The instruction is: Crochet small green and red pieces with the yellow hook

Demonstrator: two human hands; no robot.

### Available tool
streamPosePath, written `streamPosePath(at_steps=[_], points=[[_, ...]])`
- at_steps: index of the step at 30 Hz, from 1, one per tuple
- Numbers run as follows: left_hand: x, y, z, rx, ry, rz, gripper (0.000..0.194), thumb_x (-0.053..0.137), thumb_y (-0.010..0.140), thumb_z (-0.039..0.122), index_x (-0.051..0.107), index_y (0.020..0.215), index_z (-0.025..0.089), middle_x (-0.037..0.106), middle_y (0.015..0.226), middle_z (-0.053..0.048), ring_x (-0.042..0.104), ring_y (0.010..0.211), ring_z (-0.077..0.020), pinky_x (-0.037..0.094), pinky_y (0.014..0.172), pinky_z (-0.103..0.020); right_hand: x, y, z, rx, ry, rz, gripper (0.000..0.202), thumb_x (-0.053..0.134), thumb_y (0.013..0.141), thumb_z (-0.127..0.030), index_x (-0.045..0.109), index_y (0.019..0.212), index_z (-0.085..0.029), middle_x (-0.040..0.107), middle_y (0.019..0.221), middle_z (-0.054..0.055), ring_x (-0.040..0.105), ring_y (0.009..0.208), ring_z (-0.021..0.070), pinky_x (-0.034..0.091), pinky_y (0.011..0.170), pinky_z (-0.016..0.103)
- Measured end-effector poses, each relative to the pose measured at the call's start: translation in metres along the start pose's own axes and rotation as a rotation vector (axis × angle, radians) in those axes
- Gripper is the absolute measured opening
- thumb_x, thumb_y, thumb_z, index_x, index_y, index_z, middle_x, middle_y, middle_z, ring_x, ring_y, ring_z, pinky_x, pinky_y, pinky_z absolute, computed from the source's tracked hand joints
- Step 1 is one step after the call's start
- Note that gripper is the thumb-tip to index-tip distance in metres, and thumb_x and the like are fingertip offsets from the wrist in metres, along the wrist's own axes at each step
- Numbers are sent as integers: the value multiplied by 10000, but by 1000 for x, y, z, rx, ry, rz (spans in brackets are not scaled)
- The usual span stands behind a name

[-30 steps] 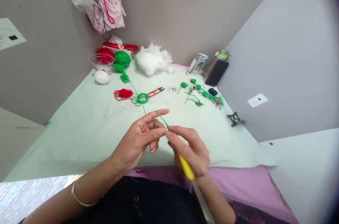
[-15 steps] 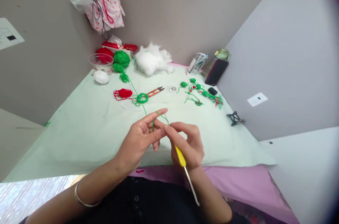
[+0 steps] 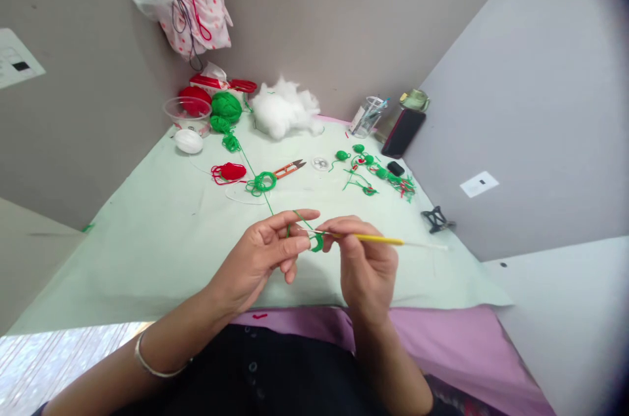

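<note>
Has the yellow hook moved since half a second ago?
Yes: the yellow hook swung its rear tip up and rightward, toward the unmoved black stand.

Bright, even light, soft shadow on the tablecloth, glare at lower left, dark upper-right edge

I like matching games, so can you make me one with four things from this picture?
1. Crochet hook
2. Fluffy stuffing
3. Crocheted piece
4. Snips

A. orange, lying on the table
B. green, between the left hand and right hand
C. white, at the table's back
D. yellow handle, in the right hand

Pairs: 1-D, 2-C, 3-B, 4-A
</note>
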State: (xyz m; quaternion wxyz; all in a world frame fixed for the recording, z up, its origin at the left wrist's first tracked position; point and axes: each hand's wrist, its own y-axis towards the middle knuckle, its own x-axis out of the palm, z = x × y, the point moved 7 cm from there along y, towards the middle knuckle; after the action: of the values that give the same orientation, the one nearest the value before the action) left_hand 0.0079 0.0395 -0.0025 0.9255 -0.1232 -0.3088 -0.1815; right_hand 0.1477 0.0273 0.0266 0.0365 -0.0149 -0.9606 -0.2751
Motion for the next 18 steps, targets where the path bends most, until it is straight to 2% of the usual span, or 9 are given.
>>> streamPosePath(at_steps=[2, 4, 6, 8, 10, 11, 14, 16, 18], points=[[0, 0, 1, -10, -4, -4, 279, 855, 816, 250, 828, 1090, 210, 561, 750, 40, 404, 502, -16, 436, 466, -153, -2, -1, 1, 44, 67, 7, 187, 563, 1042, -275, 747, 1021, -246, 771, 906, 34, 678, 683, 141, 572, 621, 297], [-1, 0, 2, 2, -3, 1, 263, 841, 834, 251, 827, 1093, 208, 554, 744, 41, 406, 515, -20, 447, 481, -152, -5, -2, -2, 30, 9, 3, 219, 502, 1065, -264, 717, 1038, -237, 772, 900, 38, 682, 659, 145, 579, 604, 306], [-2, -2, 3, 27, -2, 27, 289, 845, 831, 247, 818, 1119, 221, 573, 771, 40, 421, 519, -22, 457, 487, -157, -5, -7, -12, -116, -190, -22, 238, 479, 1062, -211, 706, 1122, -250, 776, 948, 51, 704, 709, 160, 600, 642, 332], [-3, -3, 2, 35, -15, 46, 352, 861, 815, 241, 800, 1162, 229, 576, 765, 44, 428, 517, -26, 458, 485, -161, 2, -16, -24, -347, -473, -82, 295, 540, 1022, -154, 703, 1231, -284, 780, 1032, 66, 737, 832, 191, 623, 708, 356], [-1, -3, -2, -6, -62, 26, 403, 870, 808, 254, 784, 1200, 213, 531, 692, 56, 399, 510, -31, 441, 477, -155, 12, -26, -28, -528, -705, -157, 399, 625, 966, -116, 700, 1298, -325, 774, 1118, 73, 747, 964, 223, 640, 761, 367], [0, -2, -4, -42, -91, 8, 413, 870, 810, 265, 780, 1207, 195, 502, 659, 63, 372, 506, -30, 428, 472, -149, 15, -27, -28, -558, -757, -169, 431, 651, 947, -103, 705, 1303, -340, 766, 1147, 72, 745, 1000, 230, 644, 775, 367], [-2, 0, -9, -117, -139, 3, 392, 865, 813, 258, 786, 1182, 152, 476, 654, 65, 301, 504, -20, 396, 459, -134, 3, -17, -24, -392, -556, -59, 354, 606, 979, -114, 739, 1232, -323, 750, 1091, 65, 738, 888, 196, 636, 716, 348], [-5, 1, -7, -85, -101, 38, 363, 861, 810, 232, 792, 1158, 155, 523, 709, 52, 313, 504, -14, 405, 460, -139, -8, -7, -14, -183, -266, 41, 260, 540, 1027, -170, 755, 1131, -275, 734, 968, 52, 689, 685, 147, 594, 586, 310], [-7, 2, -3, -10, -29, 59, 388, 864, 800, 217, 786, 1178, 185, 571, 756, 43, 371, 504, -20, 441, 468, -159, -9, -1, -5, -54, -83, 46, 254, 494, 1057, -234, 748, 1061, -250, 709, 871, 32, 616, 547, 113, 536, 489, 279]])
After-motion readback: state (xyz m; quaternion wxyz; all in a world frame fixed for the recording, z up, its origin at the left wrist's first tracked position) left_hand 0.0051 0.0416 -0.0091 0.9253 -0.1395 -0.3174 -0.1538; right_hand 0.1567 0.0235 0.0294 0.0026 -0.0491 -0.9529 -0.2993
